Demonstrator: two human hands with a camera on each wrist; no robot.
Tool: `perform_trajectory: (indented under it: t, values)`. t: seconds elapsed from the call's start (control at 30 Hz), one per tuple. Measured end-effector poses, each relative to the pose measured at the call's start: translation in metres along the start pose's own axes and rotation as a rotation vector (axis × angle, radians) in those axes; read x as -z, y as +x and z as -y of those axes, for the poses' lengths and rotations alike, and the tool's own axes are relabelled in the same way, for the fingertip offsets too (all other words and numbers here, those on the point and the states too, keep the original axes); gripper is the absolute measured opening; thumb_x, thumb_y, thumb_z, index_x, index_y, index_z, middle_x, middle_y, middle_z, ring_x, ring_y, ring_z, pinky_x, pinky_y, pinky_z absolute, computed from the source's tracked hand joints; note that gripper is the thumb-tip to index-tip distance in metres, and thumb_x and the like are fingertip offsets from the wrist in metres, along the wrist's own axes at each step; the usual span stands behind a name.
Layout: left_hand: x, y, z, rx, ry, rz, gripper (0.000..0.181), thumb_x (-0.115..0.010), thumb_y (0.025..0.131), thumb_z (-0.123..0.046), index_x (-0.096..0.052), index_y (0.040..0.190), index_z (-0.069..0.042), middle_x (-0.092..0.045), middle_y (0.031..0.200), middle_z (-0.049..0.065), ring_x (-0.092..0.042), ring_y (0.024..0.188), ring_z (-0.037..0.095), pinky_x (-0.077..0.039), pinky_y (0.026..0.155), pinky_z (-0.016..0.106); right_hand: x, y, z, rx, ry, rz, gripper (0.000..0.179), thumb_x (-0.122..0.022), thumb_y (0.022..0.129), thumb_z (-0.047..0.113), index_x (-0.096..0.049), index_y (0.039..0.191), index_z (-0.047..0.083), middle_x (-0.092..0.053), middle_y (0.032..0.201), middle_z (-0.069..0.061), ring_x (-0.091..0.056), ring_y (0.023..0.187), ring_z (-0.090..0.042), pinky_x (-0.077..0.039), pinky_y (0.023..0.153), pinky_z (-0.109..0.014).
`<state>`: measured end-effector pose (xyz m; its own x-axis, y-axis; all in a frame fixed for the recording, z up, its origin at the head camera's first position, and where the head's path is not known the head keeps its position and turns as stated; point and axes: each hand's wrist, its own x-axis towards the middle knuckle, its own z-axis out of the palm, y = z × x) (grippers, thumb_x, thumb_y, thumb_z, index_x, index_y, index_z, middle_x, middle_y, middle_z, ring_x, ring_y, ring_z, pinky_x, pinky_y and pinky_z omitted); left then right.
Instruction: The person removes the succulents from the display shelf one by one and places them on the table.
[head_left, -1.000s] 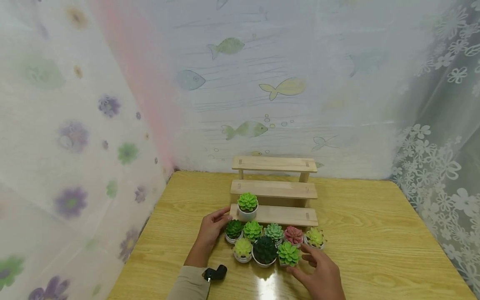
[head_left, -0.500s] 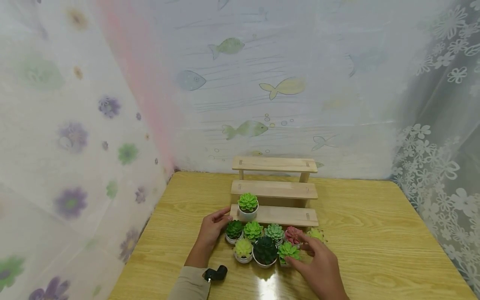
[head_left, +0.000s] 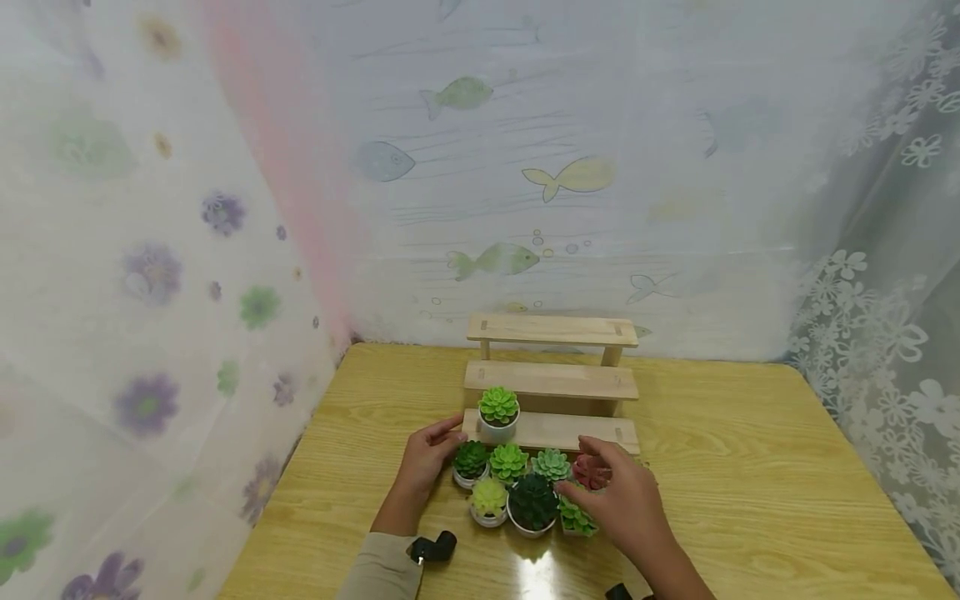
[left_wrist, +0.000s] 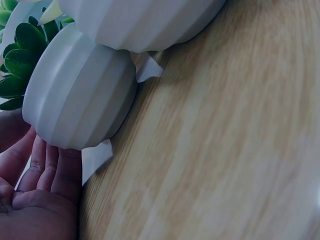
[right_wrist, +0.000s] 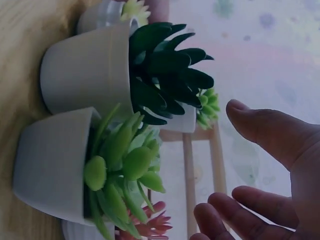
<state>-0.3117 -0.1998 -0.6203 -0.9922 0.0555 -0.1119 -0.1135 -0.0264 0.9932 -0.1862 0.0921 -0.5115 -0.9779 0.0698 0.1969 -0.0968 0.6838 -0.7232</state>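
Note:
My left hand (head_left: 423, 462) rests at the left end of the wooden three-step shelf (head_left: 551, 382), its fingertips beside a dark green potted succulent (head_left: 471, 458). In the left wrist view, the fingers (left_wrist: 47, 165) lie against or just beside a white ribbed pot (left_wrist: 80, 90). My right hand (head_left: 622, 500) hovers over the right side of the plant group, thumb and fingers spread, holding nothing. Below it are a bright green succulent (right_wrist: 125, 170) in a white pot and a red succulent (head_left: 592, 472), partly hidden. A large dark green succulent (head_left: 533, 502) stands left of that hand.
One bright green potted succulent (head_left: 498, 412) stands on the lowest step, near its left end. More small pots, including a yellow-green one (head_left: 489, 497) and a pale green one (head_left: 551, 463), crowd the wooden table (head_left: 720, 467) before the shelf. Patterned sheets hang behind.
My right hand has risen and moved forward and left, from beside the bright green succulent to over it and the red one. My left hand stays put.

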Motion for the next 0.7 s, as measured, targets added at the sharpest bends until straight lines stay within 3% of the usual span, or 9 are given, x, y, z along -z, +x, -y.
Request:
perform_trajectory:
  t: [0.3, 0.5, 0.7]
  values:
    - [0.001, 0.001, 0.0, 0.002, 0.007, -0.003, 0.043, -0.075, 0.096, -0.016, -0.068, 0.138, -0.008, -0.076, 0.107, 0.006, -0.071, 0.094, 0.008, -0.055, 0.082, 0.021, -0.005, 0.022, 0.001, 0.026, -0.026, 0.07, 0.071, -0.093, 0.077, 0.035, -0.066, 0.138, 0.013, -0.07, 0.125, -0.009, -0.073, 0.102, -0.024, -0.061, 0.082, -0.042]
    - [0.001, 0.001, 0.0, 0.004, 0.014, -0.004, 0.042, -0.073, 0.098, -0.016, -0.067, 0.138, -0.007, -0.076, 0.106, 0.005, -0.07, 0.095, 0.008, -0.055, 0.082, 0.022, -0.009, 0.032, 0.003, 0.031, -0.007, 0.105, 0.073, -0.092, 0.079, 0.034, -0.063, 0.142, 0.014, -0.067, 0.133, -0.009, -0.073, 0.101, -0.026, -0.061, 0.075, -0.034]
    - [0.001, 0.0, 0.0, 0.009, 0.002, -0.001, 0.043, -0.076, 0.096, -0.019, -0.068, 0.138, -0.009, -0.076, 0.107, 0.006, -0.071, 0.096, 0.009, -0.056, 0.083, 0.023, -0.015, 0.039, 0.006, 0.061, -0.072, 0.113, 0.071, -0.092, 0.079, 0.037, -0.064, 0.141, 0.016, -0.068, 0.132, -0.006, -0.07, 0.111, -0.027, -0.06, 0.076, -0.037]
